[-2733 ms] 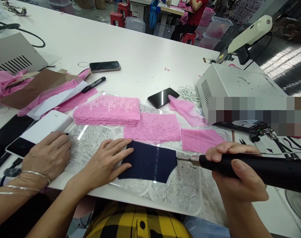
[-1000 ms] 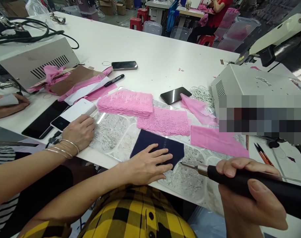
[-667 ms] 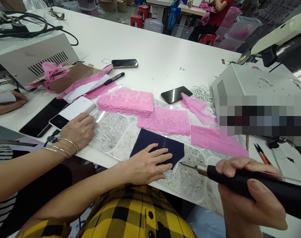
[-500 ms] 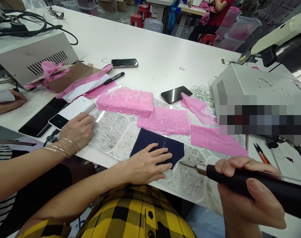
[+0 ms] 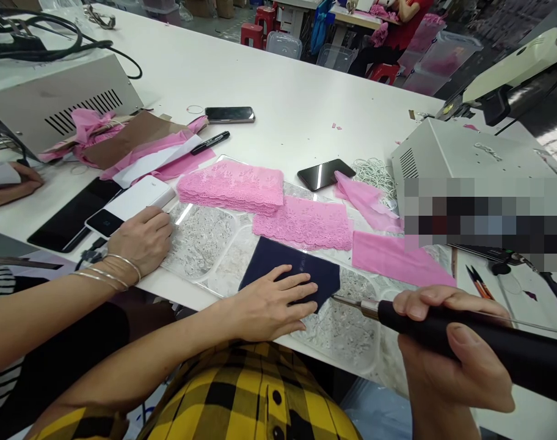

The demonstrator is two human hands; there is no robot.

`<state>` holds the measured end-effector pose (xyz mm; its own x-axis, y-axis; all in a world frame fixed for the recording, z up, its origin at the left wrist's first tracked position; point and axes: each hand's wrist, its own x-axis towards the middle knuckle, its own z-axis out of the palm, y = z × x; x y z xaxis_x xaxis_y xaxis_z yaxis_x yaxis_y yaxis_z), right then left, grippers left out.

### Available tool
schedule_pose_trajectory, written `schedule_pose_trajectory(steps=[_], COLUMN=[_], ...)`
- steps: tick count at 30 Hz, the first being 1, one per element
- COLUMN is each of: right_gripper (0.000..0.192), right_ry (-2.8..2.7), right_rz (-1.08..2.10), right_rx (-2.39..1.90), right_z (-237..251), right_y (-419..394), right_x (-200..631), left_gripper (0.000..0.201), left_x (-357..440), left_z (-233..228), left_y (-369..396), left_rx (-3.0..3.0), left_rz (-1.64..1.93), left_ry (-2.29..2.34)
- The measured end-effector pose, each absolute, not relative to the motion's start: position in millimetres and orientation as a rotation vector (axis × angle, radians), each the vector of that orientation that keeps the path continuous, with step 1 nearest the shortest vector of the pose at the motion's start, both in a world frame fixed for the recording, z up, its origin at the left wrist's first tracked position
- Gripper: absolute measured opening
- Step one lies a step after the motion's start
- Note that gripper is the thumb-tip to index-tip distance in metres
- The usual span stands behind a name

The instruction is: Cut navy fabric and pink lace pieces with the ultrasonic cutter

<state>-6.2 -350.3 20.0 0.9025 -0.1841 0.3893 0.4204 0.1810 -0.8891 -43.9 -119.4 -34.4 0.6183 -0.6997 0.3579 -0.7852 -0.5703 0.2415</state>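
White table (image 5: 287, 104): we see it carrying everything, the work gathered at its near edge at 6 o'clock, within our reach.
Grey machine box (image 5: 462, 159): at 3 o'clock, its front blurred out; a second vented box (image 5: 54, 98) stands at 10 o'clock with black cables on top.
Clear cutting sheet (image 5: 205, 244): lies flat under the fabrics; its scored, whitened surface suggests it takes the tool's tip so the table does not.
Pink lace stack (image 5: 232, 186): folded, at 11 o'clock of the navy piece, with a single lace piece (image 5: 301, 223) just beside it and a plain pink piece (image 5: 397, 263) at 2 o'clock.
Navy fabric piece (image 5: 278, 272): flat on the sheet at centre, pinned so it cannot slide.
Left hand (image 5: 269, 305): spread open, palm down, pressing the navy piece's near half.
Right hand (image 5: 452, 360): clenched around the black tool handle (image 5: 480, 345); its metal tip (image 5: 347, 300) sits just off the fabric's 4 o'clock corner.
Co-worker's hand (image 5: 143, 238): with bangles, at 9 o'clock, resting on a white power bank (image 5: 136, 198).
Containers: clear plastic bins (image 5: 283, 44) beyond the table at 12 o'clock; we cannot tell what they hold.
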Motion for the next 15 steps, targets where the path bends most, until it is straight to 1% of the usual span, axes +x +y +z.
schedule_pose_trajectory(steps=[4, 15], right_gripper=[0.020, 0.012], right_ry=[-0.233, -0.210], right_rz=[-0.430, -0.441], right_rx=[-1.326, -1.351], right_z=[20.0, 21.5], right_y=[-351.4, -349.1], right_x=[-5.5, -4.5], left_gripper=[0.031, 0.031], left_x=[-44.3, -43.4], left_z=[-33.9, -33.3], left_y=[-119.4, -119.3], left_rx=[2.472, 2.459], left_rz=[0.305, 0.292], left_ry=[-1.183, -1.181])
